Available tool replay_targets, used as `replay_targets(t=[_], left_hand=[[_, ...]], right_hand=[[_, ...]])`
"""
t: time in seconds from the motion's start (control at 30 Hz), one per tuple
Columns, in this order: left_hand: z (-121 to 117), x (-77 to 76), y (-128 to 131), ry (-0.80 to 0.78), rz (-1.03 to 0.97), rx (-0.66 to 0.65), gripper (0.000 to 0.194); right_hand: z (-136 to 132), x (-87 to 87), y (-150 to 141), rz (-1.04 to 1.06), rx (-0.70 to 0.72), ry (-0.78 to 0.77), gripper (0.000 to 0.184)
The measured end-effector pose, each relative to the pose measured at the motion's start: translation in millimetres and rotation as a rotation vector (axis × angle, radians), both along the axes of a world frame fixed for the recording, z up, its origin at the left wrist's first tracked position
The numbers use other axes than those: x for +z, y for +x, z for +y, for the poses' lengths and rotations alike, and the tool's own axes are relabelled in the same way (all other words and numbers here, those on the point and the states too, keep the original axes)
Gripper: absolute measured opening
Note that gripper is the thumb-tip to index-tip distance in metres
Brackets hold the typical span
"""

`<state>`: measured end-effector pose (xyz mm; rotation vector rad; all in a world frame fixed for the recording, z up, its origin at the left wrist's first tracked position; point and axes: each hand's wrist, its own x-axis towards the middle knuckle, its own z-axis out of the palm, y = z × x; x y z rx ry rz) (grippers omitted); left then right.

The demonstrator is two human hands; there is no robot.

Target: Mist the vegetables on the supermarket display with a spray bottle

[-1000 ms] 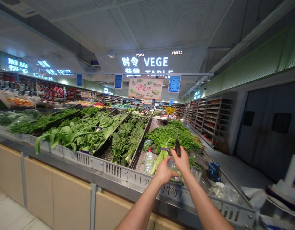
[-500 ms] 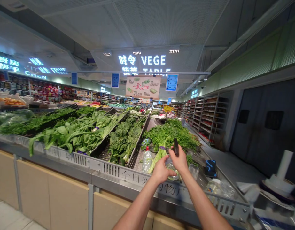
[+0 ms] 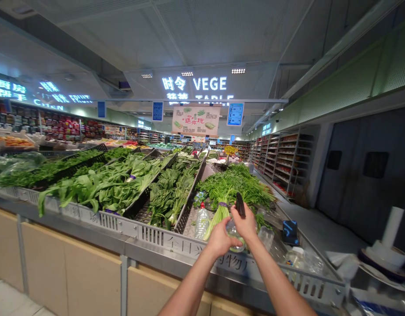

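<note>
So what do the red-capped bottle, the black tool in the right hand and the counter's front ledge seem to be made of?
Bottle: likely clear, glossy plastic; it is see-through and catches highlights.
Black tool: possibly plastic, going by its dark, smooth look; too little shows to be sure.
Ledge: probably metal, perhaps stainless steel; it is grey with a soft sheen.

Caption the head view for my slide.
Right hand holds a slim black object, left hand beside it, near purple-banded leafy green stalks.
</note>
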<state>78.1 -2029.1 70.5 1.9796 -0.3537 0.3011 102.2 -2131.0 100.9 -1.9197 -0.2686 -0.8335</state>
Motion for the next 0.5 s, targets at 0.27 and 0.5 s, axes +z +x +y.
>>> replay_targets(t=[0.27, 0.5], left_hand=[[-2.2, 2.5, 0.0, -0.019, 0.023, -0.003, 0.081], [-11.7, 10.7, 1.9, -0.022, 0.031, -0.022, 0.083]], right_hand=[[-1.1, 0.1, -0.2, -0.007, -0.008, 0.034, 0.03], [-11.5, -0.9, 3.8, -0.048, -0.022, 0.068, 0.03]])
